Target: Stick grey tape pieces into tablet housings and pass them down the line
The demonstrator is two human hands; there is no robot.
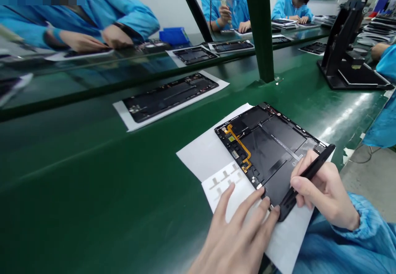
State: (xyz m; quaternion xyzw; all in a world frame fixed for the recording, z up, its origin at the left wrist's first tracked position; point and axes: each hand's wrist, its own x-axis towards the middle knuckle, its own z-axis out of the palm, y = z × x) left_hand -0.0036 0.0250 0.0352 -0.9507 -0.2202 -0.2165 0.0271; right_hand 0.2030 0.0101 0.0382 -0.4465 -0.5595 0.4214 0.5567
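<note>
An opened tablet (272,146) lies on white paper on the green bench, its black inside facing up. An orange flex cable (241,142) runs along its left part. My left hand (241,232) is spread, its fingertips resting at the tablet's near left edge and over a white sheet of small grey stickers (225,175). In my right hand (324,187) is a slim black pen-shaped tool (315,161), held slanted over the tablet's near right corner. The tool's lower end blends into the dark tablet, so I cannot make out its tip.
Another opened tablet (173,96) lies on paper farther left. A green post (259,30) rises from the bench behind my tablet. At the back right stands a black press-like stand (349,51). Co-workers in blue sit across the bench, and a blue sleeve (383,100) shows at right.
</note>
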